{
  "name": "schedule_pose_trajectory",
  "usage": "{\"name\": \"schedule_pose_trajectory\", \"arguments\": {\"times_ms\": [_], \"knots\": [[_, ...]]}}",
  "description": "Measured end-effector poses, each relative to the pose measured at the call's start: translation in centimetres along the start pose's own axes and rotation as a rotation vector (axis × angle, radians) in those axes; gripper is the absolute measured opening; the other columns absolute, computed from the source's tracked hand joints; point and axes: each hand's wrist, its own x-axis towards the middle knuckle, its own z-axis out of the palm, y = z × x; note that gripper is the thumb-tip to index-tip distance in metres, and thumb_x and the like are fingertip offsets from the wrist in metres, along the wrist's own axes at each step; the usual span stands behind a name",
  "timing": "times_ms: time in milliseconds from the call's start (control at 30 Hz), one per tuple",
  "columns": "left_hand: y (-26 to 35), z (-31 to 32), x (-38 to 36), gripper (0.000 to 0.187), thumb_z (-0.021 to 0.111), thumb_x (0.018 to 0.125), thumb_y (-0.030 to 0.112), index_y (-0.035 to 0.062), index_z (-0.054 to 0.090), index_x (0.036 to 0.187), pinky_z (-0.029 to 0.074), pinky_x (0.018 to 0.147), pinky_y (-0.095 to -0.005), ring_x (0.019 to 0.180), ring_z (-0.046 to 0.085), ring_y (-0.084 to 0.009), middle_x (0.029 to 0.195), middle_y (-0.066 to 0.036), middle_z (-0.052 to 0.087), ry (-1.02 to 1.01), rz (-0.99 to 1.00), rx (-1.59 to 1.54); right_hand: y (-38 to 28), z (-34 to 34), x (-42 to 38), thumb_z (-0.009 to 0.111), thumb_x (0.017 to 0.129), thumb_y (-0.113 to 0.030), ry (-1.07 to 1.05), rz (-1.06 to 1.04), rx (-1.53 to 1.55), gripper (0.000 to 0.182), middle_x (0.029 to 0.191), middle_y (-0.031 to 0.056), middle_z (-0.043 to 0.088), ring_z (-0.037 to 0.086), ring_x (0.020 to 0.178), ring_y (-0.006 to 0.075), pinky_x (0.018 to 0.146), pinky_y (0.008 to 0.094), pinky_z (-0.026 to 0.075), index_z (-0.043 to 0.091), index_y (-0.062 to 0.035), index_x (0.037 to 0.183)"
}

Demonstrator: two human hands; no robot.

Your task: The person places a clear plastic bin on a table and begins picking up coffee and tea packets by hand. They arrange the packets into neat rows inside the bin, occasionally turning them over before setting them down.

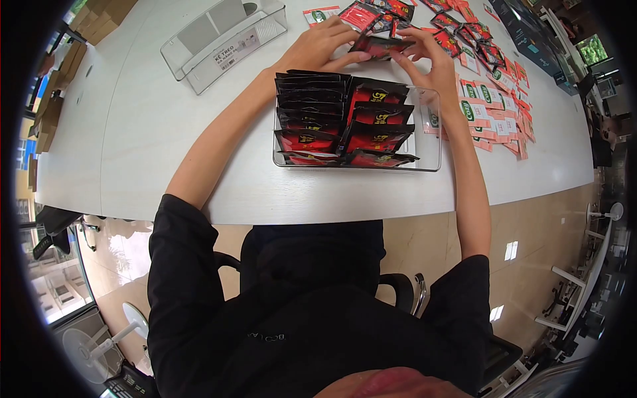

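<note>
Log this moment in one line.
left hand + right hand: holding glossy black-and-red sachet | clear rectangular plastic bin: similar sachets, two columns

A clear rectangular plastic box [430,156] of black-and-red sachets [378,138] is blocking the middle; flat orange-and-white packets [488,109] are crowding the right; from here, the white tabletop [142,142] is leaving passage outside the left forearm [230,129].

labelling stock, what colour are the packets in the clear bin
Red and black packets, best seen in the head view.

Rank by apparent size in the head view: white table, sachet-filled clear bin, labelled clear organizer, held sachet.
Largest to smallest:
White table
Sachet-filled clear bin
Labelled clear organizer
Held sachet
</note>
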Motion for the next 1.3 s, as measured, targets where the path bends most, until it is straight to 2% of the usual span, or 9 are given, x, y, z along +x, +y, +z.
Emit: {"name": "schedule_pose_trajectory", "arguments": {"times_ms": [67, 167, 400, 467, 633, 767, 900, 1133, 1300], "knots": [[0.4, -0.1, -0.1, 0.033, 0.067, 0.095, 0.034, 0.003, 0.066, 0.107, 0.052, 0.084, -0.0414, 0.101, 0.061, -0.0295, 0.102, -0.01, 0.065, -0.083, 0.004, -0.034, -0.1, 0.1, 0.0, 0.078, 0.087, -0.016, -0.012, 0.006, 0.025, 0.031, 0.087, 0.0067, 0.073, 0.071, 0.076, 0.015, 0.072, 0.0282, 0.051, 0.068, -0.0077, 0.115], [0.2, -0.5, -0.1, 0.029, 0.066, 0.095, 0.031, 0.003, 0.065, 0.103, 0.053, 0.081, -0.0407, 0.099, 0.062, -0.029, 0.1, -0.011, 0.065, -0.138, -0.063, -0.014, -0.1, 0.0, -0.1, 0.076, 0.088, -0.016, -0.053, -0.024, 0.068, 0.027, 0.088, 0.0074, 0.072, 0.073, 0.077, 0.0165, 0.072, 0.0287, 0.052, 0.069, -0.0078, 0.113], [0.6, -0.7, 0.0, 0.028, 0.066, 0.096, 0.029, 0.0043, 0.062, 0.108, 0.053, 0.07, -0.0396, 0.08, 0.065, -0.0284, 0.093, -0.012, 0.067, -0.149, -0.179, -0.152, 0.3, -0.2, -0.1, 0.074, 0.09, -0.016, -0.056, -0.002, 0.052, 0.017, 0.082, 0.0063, 0.072, 0.073, 0.068, 0.0157, 0.069, 0.0276, 0.052, 0.07, -0.0044, 0.101], [0.7, -0.6, 0.0, 0.029, 0.067, 0.096, 0.03, 0.0054, 0.06, 0.109, 0.052, 0.066, -0.0374, 0.074, 0.065, -0.0266, 0.09, -0.011, 0.069, -0.135, -0.289, -0.275, 0.0, -0.3, -0.1, 0.075, 0.09, -0.016, -0.046, 0.02, 0.084, 0.016, 0.079, 0.0054, 0.071, 0.072, 0.067, 0.0148, 0.068, 0.0267, 0.051, 0.071, -0.0044, 0.1], [0.4, -0.3, -0.1, 0.03, 0.068, 0.095, 0.034, 0.0068, 0.061, 0.105, 0.05, 0.063, -0.0341, 0.073, 0.065, -0.0238, 0.089, -0.009, 0.07, -0.112, -0.291, -0.326, 0.0, -0.4, 0.0, 0.077, 0.086, -0.012, 0.005, 0.011, 0.059, 0.012, 0.07, 0.0027, 0.071, 0.07, 0.064, 0.0107, 0.063, 0.0239, 0.05, 0.072, -0.0052, 0.095], [0.2, -0.4, 0.0, 0.03, 0.069, 0.094, 0.036, 0.0068, 0.065, 0.097, 0.049, 0.062, -0.0333, 0.071, 0.063, -0.022, 0.089, -0.006, 0.07, -0.106, -0.273, -0.307, 0.0, -0.4, -0.1, 0.078, 0.085, -0.01, 0.008, 0.012, 0.059, 0.012, 0.073, 0.0028, 0.071, 0.07, 0.063, 0.0104, 0.063, 0.0248, 0.05, 0.072, -0.005, 0.095], [-0.1, -0.4, 0.1, 0.023, 0.07, 0.095, 0.026, 0.003, 0.068, 0.094, 0.048, 0.062, -0.0309, 0.071, 0.062, -0.019, 0.085, -0.005, 0.069, -0.061, -0.211, -0.272, 0.0, -0.4, -0.1, 0.078, 0.085, -0.01, 0.014, 0.004, 0.064, 0.021, 0.078, 0.003, 0.072, 0.07, 0.063, 0.011, 0.065, 0.0249, 0.052, 0.072, -0.0063, 0.105], [-0.5, -0.6, 0.1, 0.019, 0.073, 0.092, 0.022, 0.0035, 0.072, 0.097, 0.045, 0.061, -0.0273, 0.074, 0.063, -0.0134, 0.088, -0.003, 0.072, -0.069, -0.355, -0.357, -0.6, -0.3, -0.2, 0.079, 0.085, -0.014, -0.069, 0.123, 0.127, 0.046, 0.088, 0.0048, 0.072, 0.071, 0.066, 0.0125, 0.07, 0.0258, 0.054, 0.061, -0.0089, 0.127], [-0.5, -0.6, 0.0, 0.018, 0.074, 0.091, 0.022, 0.0047, 0.073, 0.098, 0.043, 0.061, -0.0263, 0.074, 0.063, -0.0113, 0.089, -0.001, 0.073, -0.072, -0.392, -0.362, -0.6, -0.2, -0.2, 0.08, 0.086, -0.016, -0.078, 0.122, 0.118, 0.05, 0.092, 0.0055, 0.071, 0.071, 0.068, 0.0124, 0.07, 0.0264, 0.054, 0.058, -0.0091, 0.13]]}}
